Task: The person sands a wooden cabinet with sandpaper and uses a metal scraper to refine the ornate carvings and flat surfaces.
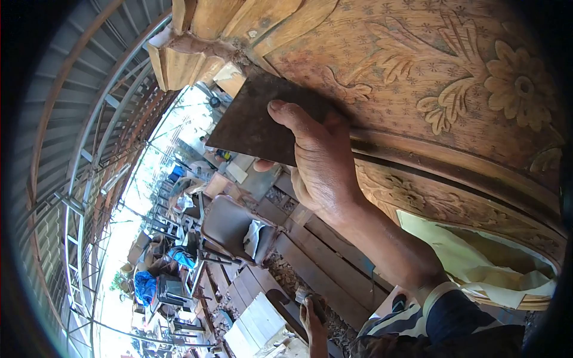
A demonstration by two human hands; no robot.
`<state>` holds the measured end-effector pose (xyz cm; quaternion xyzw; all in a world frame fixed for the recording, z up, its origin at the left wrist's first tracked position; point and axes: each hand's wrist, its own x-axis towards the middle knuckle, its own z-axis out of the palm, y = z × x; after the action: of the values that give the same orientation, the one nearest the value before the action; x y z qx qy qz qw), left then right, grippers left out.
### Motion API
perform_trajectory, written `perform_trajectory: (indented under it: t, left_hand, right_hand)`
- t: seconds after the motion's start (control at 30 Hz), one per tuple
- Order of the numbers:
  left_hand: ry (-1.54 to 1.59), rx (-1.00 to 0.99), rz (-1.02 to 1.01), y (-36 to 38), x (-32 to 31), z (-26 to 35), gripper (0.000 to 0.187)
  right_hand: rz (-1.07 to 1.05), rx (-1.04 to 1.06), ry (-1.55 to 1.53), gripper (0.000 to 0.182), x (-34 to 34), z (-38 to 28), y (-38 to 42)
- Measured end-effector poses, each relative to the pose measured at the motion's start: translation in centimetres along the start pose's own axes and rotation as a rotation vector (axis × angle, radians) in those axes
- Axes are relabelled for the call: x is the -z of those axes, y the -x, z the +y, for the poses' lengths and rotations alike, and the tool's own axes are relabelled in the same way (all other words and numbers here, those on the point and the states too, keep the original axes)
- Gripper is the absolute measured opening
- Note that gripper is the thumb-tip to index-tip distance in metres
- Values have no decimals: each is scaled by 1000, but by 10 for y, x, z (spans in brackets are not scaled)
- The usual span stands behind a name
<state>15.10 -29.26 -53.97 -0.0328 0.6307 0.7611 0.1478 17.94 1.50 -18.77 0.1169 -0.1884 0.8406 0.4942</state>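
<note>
My right hand (325, 158) grips a dark, flat, square scraper plate (253, 116), the thumb across its near face and the fingers mostly hidden behind it. The plate's upper edge is at the carved wooden panel (412, 65), by a moulded corner; whether it touches cannot be told. Brown paste-like material (209, 48) lies along the corner joint. Farther off, at the bottom of the view, my left hand (313, 325) is closed around a small grey-brown object (314, 303) whose kind I cannot make out.
Carved flowers and leaves stand out from the panel. Pale sheeting (471, 250) hangs in an opening of the furniture. A worn chair (233, 230), boards (322, 262), and blue items (145, 287) lie around the workshop. Metal roof framing (74, 238) fills the left side; the view is tilted sideways.
</note>
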Motion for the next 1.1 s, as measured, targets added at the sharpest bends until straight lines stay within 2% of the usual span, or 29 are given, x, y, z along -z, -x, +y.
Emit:
perform_trajectory:
  t: [0.1, 0.17, 0.23, 0.37, 0.4, 0.43, 0.5, 0.63, 0.67, 0.77, 0.83, 0.9, 0.93, 1.03, 1.07, 1.1]
  left_hand:
    - [3, -20, -7, -1, -6, 0, 26]
    - [4, -42, 15, -3, -5, 1, 28]
    - [-32, -184, 12, -17, -6, 15, 25]
    - [8, -583, -122, -37, -73, 135, 41]
    - [-103, -703, -171, -39, -85, 171, 43]
    - [-143, -826, -47, -46, -100, 200, 45]
    - [-193, -971, -62, -28, -130, 255, 49]
    - [-59, -1004, -16, 0, -174, 282, 43]
    - [-95, -991, -90, -2, -172, 282, 41]
    - [-99, -1060, -146, -20, -171, 264, 40]
    - [-119, -1055, -98, -23, -175, 263, 39]
    - [-103, -1179, -73, -27, -188, 287, 38]
    - [-122, -1217, -70, -26, -194, 304, 40]
    - [-179, -1411, -31, -25, -222, 369, 65]
    - [-197, -1521, -28, -24, -235, 392, 67]
    - [-186, -1534, -40, -16, -253, 413, 67]
  right_hand:
    - [-6, -30, -19, 27, -1, -2, -1]
    - [-87, 31, -18, 24, 4, 5, -4]
    - [-61, -20, -68, 23, 7, 8, -3]
    - [-87, -129, -70, 24, 14, 16, -13]
    - [-90, -134, -76, 24, 13, 15, -11]
    - [-59, -155, -89, 25, 12, 14, -9]
    - [-30, -175, -103, 26, 10, 10, -8]
    - [-55, -184, -111, 27, 10, 8, -7]
    - [-69, -182, -116, 28, 11, 9, -7]
    - [-85, -98, -8, 29, 19, 16, -8]
    - [-28, -80, 9, 28, 16, 20, -12]
    - [30, -91, -8, 28, 15, 23, -18]
    - [-8, -66, 2, 28, 17, 26, -21]
    - [-56, -51, -9, 27, 20, 30, -23]
    - [-63, -54, -25, 27, 21, 29, -23]
    - [-61, -52, -25, 27, 18, 25, -22]
